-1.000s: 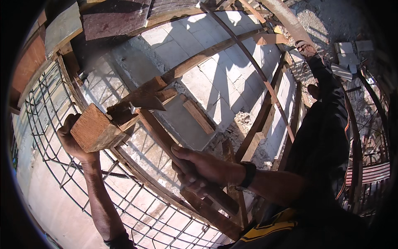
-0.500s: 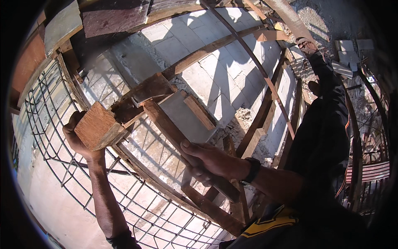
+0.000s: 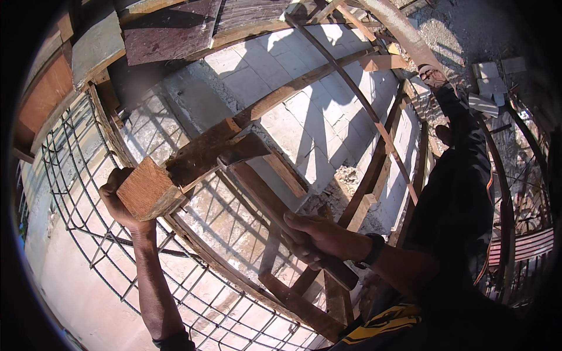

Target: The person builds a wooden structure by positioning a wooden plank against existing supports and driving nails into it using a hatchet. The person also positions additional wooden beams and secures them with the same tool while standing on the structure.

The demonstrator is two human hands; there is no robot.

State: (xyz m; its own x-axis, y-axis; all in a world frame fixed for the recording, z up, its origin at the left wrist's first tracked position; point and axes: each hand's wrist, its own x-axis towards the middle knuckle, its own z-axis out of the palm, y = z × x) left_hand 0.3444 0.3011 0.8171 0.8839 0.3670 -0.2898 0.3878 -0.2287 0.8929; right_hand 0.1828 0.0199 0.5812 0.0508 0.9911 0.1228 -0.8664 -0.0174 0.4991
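1. Two hands are at work over the rebar mesh [image 3: 88, 175]: the left hand [image 3: 120, 202] is wrapped around a wood block [image 3: 149, 190], holding it above the mesh.
2. The right hand [image 3: 316, 240] is clenched on the handle of a hammer [image 3: 243, 149], whose head meets a plank [image 3: 199, 158] just right of the block.
3. Judging by this, the striking is under way; whether a nail is set or driven cannot be told.
4. The mesh stands bare, so most formwork seems left.
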